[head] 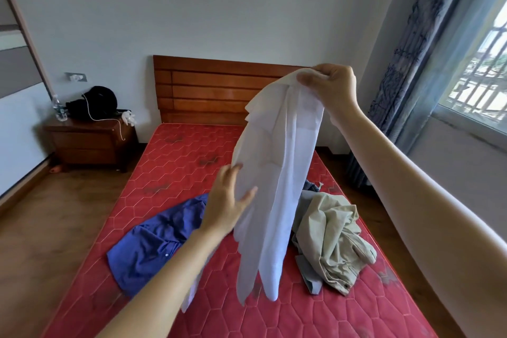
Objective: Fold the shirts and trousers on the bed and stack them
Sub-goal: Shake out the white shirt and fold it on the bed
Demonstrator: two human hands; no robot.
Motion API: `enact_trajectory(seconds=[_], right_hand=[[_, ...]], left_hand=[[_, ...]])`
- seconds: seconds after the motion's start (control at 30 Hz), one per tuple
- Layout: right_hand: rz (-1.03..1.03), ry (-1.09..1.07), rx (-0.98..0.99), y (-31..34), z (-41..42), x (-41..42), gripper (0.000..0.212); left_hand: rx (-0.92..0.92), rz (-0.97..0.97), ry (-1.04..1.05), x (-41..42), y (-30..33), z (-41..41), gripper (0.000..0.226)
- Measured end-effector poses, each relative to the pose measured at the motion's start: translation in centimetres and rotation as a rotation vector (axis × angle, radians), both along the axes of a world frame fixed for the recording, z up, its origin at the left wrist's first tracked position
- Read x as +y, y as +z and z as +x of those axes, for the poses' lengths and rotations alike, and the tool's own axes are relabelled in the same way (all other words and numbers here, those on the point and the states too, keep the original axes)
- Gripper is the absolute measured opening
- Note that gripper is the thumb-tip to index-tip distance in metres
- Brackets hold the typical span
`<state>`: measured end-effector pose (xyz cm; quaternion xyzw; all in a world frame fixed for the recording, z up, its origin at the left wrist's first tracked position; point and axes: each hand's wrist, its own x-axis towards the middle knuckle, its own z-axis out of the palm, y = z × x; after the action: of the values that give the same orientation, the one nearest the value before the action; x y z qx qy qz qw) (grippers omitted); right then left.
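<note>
white garment in right hand

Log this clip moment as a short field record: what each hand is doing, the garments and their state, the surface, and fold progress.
right hand: pinches the top of the white garment, holding it up in the air
left hand: open, fingers touching the white garment's side
blue shirt: unfolded, lying on the mattress
beige trousers: crumpled heap on the mattress
surface: red mattress
progress: nothing folded or stacked yet
</note>
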<state>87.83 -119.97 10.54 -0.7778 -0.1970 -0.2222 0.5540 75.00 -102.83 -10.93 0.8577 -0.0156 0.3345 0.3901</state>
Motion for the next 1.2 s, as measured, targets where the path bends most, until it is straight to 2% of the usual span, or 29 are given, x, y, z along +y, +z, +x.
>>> enact_trajectory(seconds=[0.07, 0.17, 0.23, 0.37, 0.47, 0.57, 0.67, 0.87, 1.0, 1.1, 1.2], right_hand=[[-0.004, -0.001, -0.013, 0.3, -0.2, 0.6, 0.015], [0.008, -0.003, -0.006, 0.6, -0.4, 1.2, 0.014], [0.006, -0.008, -0.005, 0.6, -0.5, 1.2, 0.013], [0.001, 0.010, -0.011, 0.3, -0.4, 0.3, 0.010], [0.004, 0.037, 0.010, 0.0, -0.2, -1.0, 0.006], [0.020, 0.066, 0.042, -0.5, 0.0, -2.2, 0.006], [0.055, 0.121, 0.066, -0.8, -0.2, -3.2, 0.006], [0.107, 0.144, 0.084, -1.0, -0.3, -6.5, 0.008], [0.121, 0.127, 0.117, -2.7, -0.8, -7.7, 0.008], [0.110, 0.117, 0.148, -5.2, -1.7, -7.3, 0.007], [0.065, 0.119, 0.170, -8.4, -3.1, -6.1, 0.005]], left_hand=[[0.059, -0.037, 0.016, -1.9, -1.3, 0.1, 0.078], [0.047, -0.042, 0.115, -3.9, -1.7, 0.9, 0.085], [0.020, -0.070, 0.161, -5.1, -1.4, 1.6, 0.076], [-0.053, -0.139, 0.227, -6.0, -1.6, 3.0, 0.029], [0.059, -0.179, 0.145, -4.7, -2.1, 3.9, 0.003], [0.255, -0.184, 0.048, -3.1, -2.7, 4.4, 0.020], [0.351, -0.275, -0.027, -2.3, -2.8, 4.1, 0.020], [0.225, -0.394, 0.031, 0.5, -1.4, 2.4, 0.020], [0.202, -0.261, 0.077, 3.1, -1.2, 0.9, 0.021], [0.255, -0.180, 0.057, 4.1, -2.0, -1.1, 0.024], [0.309, -0.089, 0.088, 4.3, -4.2, -3.7, 0.016]])
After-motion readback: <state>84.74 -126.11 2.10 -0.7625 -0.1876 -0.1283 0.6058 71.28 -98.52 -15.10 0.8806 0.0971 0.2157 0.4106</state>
